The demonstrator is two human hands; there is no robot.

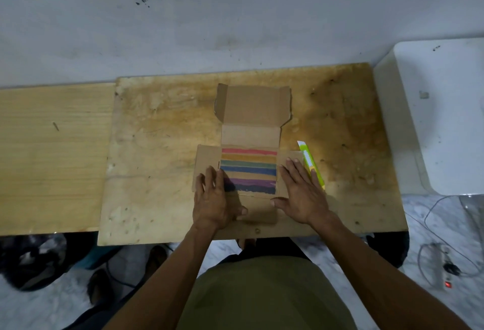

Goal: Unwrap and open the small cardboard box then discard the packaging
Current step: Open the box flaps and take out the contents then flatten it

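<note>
The small cardboard box (251, 109) lies unfolded flat on the stained wooden board (157, 146). Its lid stands open at the far side, and coloured stripes run across its middle panel (248, 169). My left hand (213, 198) presses palm-down on the box's left flap with fingers spread. On the right flap my right hand (301, 193) lies flat in the same way. Neither hand grips anything. A yellow-green utility knife (311, 164) rests on the board just right of my right hand, touching the box's right edge.
A lighter wooden panel (52, 159) adjoins the board on the left. A white appliance (442, 120) stands to the right. A power strip with cables (442, 269) lies on the floor at the right, and dark bags (34, 261) sit under the table's left.
</note>
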